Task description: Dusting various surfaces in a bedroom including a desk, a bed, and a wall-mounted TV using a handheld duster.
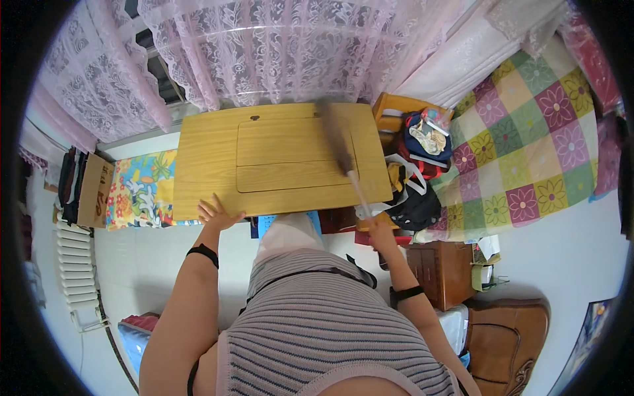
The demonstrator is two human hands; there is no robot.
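Observation:
My right hand (381, 236) grips the pale handle of a feather duster (337, 138). Its dark brown head is blurred and lies over the right part of a yellow wood-grain table (208, 163); whether it touches the top cannot be told. My left hand (217, 214) rests on the table's near edge towards the left, fingers spread, holding nothing. Panel seams and a small dark fitting (254, 118) show in the tabletop.
Pink lace curtains (277, 54) hang behind the table. To its right, a wooden chair (386, 106) bears bags and cloth, with a black bag (416, 205) beside it. A checked flower-pattern cover (515, 143) lies further right. A cardboard box (95, 190) and white radiator (77, 262) stand left.

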